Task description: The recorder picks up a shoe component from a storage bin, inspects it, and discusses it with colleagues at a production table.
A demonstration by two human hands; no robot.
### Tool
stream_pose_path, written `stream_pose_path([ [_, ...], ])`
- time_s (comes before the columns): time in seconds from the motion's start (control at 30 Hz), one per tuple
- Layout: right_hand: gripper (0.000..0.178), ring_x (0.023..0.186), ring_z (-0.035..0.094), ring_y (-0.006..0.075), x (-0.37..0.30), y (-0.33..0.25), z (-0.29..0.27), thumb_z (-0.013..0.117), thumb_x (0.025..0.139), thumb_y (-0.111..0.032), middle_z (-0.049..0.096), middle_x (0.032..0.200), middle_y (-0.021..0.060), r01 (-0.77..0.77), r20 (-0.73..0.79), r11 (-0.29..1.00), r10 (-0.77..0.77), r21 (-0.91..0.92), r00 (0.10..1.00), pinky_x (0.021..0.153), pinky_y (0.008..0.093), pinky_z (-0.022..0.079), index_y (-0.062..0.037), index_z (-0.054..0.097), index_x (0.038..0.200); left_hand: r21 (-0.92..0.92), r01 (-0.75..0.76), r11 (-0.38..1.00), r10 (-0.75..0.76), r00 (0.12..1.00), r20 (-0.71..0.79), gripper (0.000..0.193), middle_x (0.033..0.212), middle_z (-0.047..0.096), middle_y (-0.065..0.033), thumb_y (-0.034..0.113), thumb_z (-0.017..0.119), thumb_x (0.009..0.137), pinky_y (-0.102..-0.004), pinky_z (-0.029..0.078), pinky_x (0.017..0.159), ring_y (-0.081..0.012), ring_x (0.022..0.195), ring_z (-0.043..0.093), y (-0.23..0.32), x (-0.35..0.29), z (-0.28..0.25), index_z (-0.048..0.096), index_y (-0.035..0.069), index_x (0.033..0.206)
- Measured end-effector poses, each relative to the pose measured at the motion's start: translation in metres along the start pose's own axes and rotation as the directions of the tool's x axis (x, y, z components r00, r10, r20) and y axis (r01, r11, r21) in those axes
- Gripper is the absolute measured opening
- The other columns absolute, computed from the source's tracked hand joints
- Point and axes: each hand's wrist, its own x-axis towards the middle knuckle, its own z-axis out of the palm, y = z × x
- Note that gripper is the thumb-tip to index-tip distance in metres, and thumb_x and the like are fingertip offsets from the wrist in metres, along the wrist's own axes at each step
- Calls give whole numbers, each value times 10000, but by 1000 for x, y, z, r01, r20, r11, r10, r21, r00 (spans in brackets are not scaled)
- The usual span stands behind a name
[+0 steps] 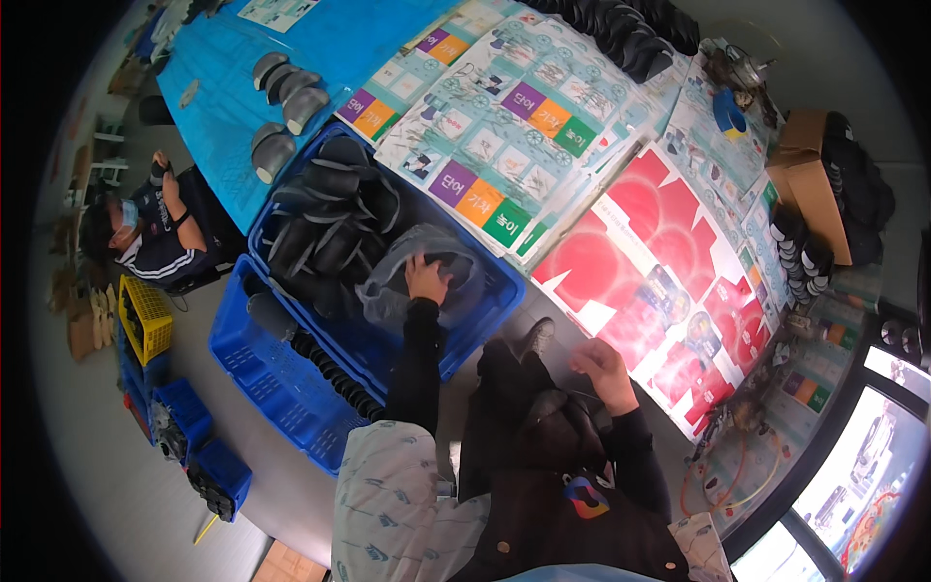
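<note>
Clear plastic bag (427, 276), crumpled and cloudy, lies inside the upper blue crate (485, 320) at its near end, with a dark rounded piece showing through it. That crate is otherwise packed with black curved shell-like parts (335, 218) heaped on one another. A second blue crate (262, 378) sits just beside it on the floor side, holding a row of black parts standing on edge along its inner wall. Grey curved parts (281, 107) lie loose on the blue table cover (320, 39) above the crates.

The left hand (425, 278) reaches into the upper crate, fingers spread and pressed down onto the bag, touching it; whether it has actually gripped the plastic cannot be told. The right hand (599, 364) is loosely curled with fingers close together at the edge of the red printed sheet (659, 252), above a dark item on the lap; whether it holds anything cannot be told.
</note>
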Motion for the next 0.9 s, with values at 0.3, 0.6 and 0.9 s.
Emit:
stream_pose_path([
  [0.3,234,1004,691,175,-9,29,-6,722,948,-55,736,1060,97,112,17,984,-111,-138,994,892,333,545,30,683,1163,-218,60,974,-50,998,48,319,1187,632,-211,200,844,843,-468,499,1007,-410,1172,604,25,-38,-16,770,16,1093],
  [0.6,823,1406,495,273,-21,-58,24,883,894,-307,523,1478,178,229,244,973,-219,-11,945,1162,421,418,-30,440,1530,-914,210,348,-65,978,200,277,1065,785,-61,115,810,934,-286,554,844,-135,949,706,139,-117,-237,748,-69,1132],
  [0.9,765,1225,636,343,-19,-77,34,890,835,-365,672,1284,242,509,123,819,-495,-264,860,1055,424,486,58,579,1391,-896,444,3,-15,896,444,287,1084,770,-81,156,781,965,-290,556,845,-141,937,713,182,-147,-260,748,-56,1157],
])
